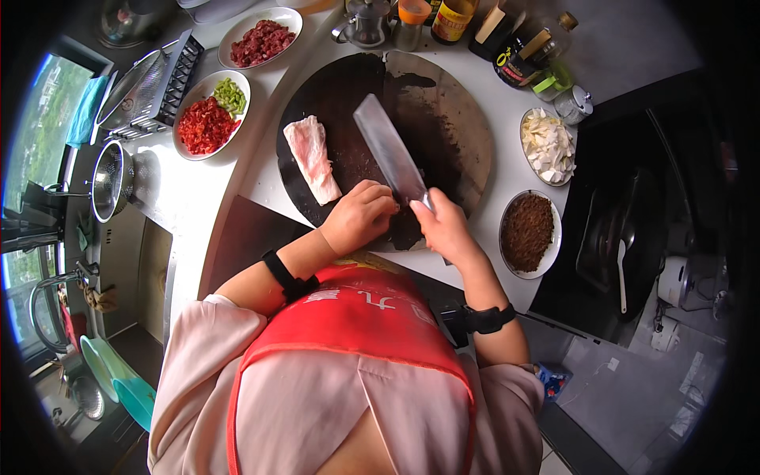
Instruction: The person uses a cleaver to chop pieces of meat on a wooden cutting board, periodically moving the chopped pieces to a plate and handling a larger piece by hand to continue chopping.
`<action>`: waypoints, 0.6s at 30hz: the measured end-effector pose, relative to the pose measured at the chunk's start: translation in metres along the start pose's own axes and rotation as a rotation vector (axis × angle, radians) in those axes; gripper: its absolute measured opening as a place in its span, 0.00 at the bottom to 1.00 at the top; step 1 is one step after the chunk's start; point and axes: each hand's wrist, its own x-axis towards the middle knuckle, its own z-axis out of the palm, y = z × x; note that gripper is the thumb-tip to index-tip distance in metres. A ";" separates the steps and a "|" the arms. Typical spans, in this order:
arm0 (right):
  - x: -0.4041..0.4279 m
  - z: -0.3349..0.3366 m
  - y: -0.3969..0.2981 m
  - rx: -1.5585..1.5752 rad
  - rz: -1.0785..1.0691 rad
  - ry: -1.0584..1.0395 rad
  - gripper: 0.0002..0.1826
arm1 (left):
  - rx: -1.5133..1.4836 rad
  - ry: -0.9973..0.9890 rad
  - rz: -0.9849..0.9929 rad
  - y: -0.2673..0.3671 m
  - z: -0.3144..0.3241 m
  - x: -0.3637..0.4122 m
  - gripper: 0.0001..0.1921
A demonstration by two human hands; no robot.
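A metal cleaver [389, 145] is held by its handle in my right hand [442, 228], over the near part of a round, dark wooden chopping board [469, 130]. Close to the left of the blade, my left hand [362, 214] rests at the board's near edge with its fingers curled. What lies under those fingers is hidden, so I cannot tell whether they grip anything. A pale pink slab of fatty meat [313, 160] lies on the left part of the board, apart from the blade.
Left of the board are a dish of chopped red peppers and green pieces [208, 127] and a plate of diced raw meat [261, 43]. Bottles [454, 21] and jars line the back. On the right stand bowls of white slices [547, 145] and brown crumbs [527, 231], beside a black cooktop [570, 285].
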 end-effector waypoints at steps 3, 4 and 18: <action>-0.024 -0.018 -0.004 0.045 0.019 -0.013 0.13 | -0.003 0.046 -0.044 0.000 0.001 -0.004 0.12; -0.031 -0.021 -0.007 -0.052 0.022 -0.056 0.13 | 0.000 0.033 -0.054 0.000 0.000 -0.003 0.12; -0.032 -0.013 -0.011 -0.080 -0.029 -0.055 0.13 | -0.001 -0.012 -0.035 -0.004 -0.006 -0.008 0.13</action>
